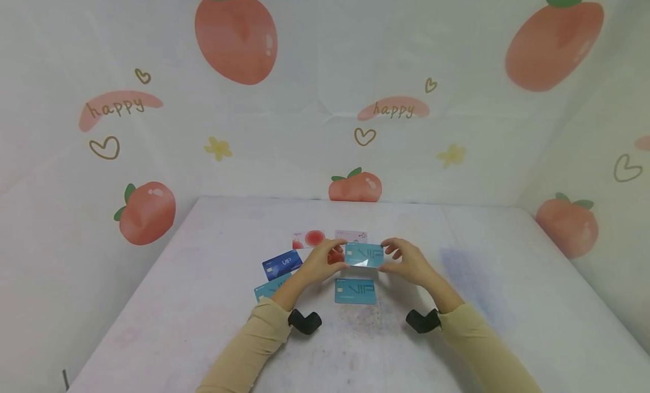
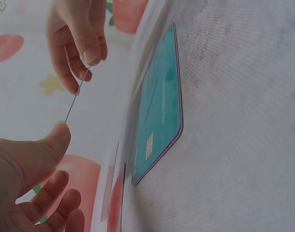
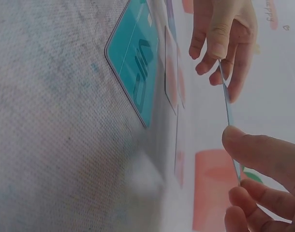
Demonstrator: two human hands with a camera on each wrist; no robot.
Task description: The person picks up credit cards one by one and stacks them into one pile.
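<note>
Between my two hands, a teal VIP card (image 1: 364,255) is held up off the table. My left hand (image 1: 321,263) pinches its left end between thumb and fingers. At the opposite end, my right hand (image 1: 410,263) pinches it in the same way. Both wrist views show the held card (image 3: 228,108) nearly edge-on, as a thin line between the thumbs. Below it on the table lies another teal VIP card (image 1: 355,291), flat, with its chip at the left; the left wrist view shows this lying card (image 2: 162,92) close up.
Left of my left hand are a dark blue VIP card (image 1: 282,265) and a teal card (image 1: 269,289), partly covered by my forearm. Behind the hands lie a white card with red circles (image 1: 307,239) and a pale pink card (image 1: 351,235). A printed cloth wall (image 1: 315,156) stands behind the table.
</note>
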